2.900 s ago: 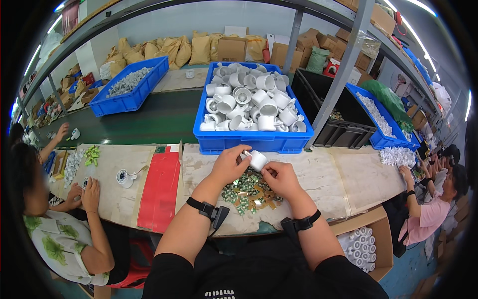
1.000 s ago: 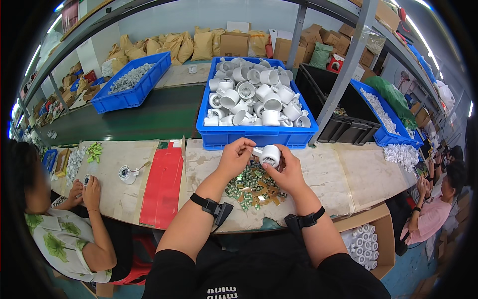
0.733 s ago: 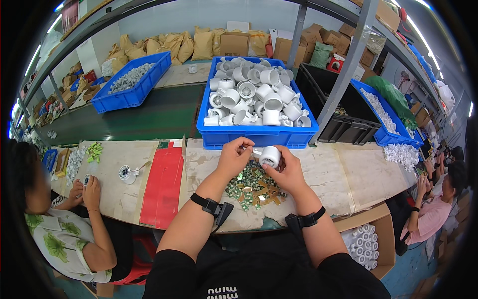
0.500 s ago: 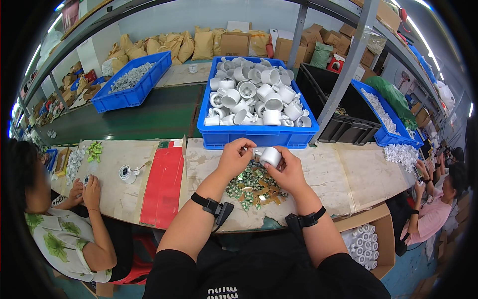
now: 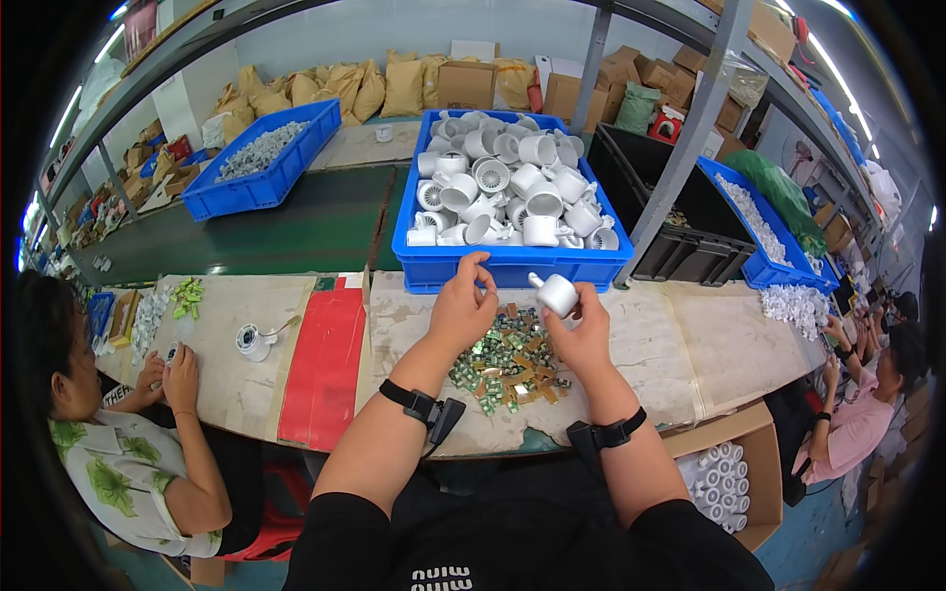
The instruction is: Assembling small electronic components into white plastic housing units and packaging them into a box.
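Note:
Between the thumb and fingers of my right hand [image 5: 581, 337] is a white cup-shaped plastic housing [image 5: 558, 295], tilted, its short stem pointing up and left. My left hand [image 5: 463, 307] is apart from it, fingers spread, with nothing visible in them. Beneath and between both hands lies a loose pile of small green circuit boards [image 5: 505, 366], some with tan strips, on the worn tabletop. Just beyond my hands stands a blue crate [image 5: 512, 270] heaped with similar white housings [image 5: 491, 177]; their open, vented mouths face various ways.
A black crate [image 5: 695, 254] and a grey post [image 5: 680, 148] stand right of the blue crate. A red sheet [image 5: 320, 374] lies to the left. An open carton [image 5: 764, 473] of white parts is low right. Co-workers sit on both sides. Behind runs a green belt [image 5: 296, 231].
My left hand has come away from the housing's stem, its fingers opening. My right hand has shifted slightly right and up with the housing, turning its stem upward.

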`<move>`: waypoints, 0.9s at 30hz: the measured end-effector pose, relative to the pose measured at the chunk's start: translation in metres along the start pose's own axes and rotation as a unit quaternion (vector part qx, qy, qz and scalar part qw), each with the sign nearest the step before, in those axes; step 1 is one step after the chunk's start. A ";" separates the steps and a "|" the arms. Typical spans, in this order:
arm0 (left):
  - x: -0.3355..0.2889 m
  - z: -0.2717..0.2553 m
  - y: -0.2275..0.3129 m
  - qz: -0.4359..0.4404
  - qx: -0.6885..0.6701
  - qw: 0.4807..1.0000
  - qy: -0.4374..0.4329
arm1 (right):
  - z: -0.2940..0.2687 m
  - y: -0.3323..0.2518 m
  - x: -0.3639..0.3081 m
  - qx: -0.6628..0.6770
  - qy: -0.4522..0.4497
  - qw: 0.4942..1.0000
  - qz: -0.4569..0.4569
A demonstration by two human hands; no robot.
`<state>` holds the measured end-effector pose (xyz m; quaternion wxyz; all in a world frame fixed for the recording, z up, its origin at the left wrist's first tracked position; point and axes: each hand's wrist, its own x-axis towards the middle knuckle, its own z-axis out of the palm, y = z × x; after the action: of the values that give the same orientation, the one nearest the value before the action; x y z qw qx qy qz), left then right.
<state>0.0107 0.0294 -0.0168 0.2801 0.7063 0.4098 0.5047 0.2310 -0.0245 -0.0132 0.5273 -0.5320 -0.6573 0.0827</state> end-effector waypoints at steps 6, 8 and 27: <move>0.000 0.001 -0.004 -0.003 0.009 1.000 0.017 | 0.002 0.013 0.001 0.021 0.051 0.997 0.053; 0.000 0.000 -0.005 -0.010 0.034 0.999 0.011 | 0.004 0.019 0.001 0.019 0.073 0.996 0.057; 0.001 0.000 -0.004 -0.015 0.038 0.999 -0.017 | 0.003 0.023 0.001 0.014 0.067 0.993 0.094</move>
<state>0.0093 0.0321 -0.0195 0.2676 0.7189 0.4341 0.4724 0.2429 -0.0134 -0.0291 0.5679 -0.5881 -0.5662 0.1051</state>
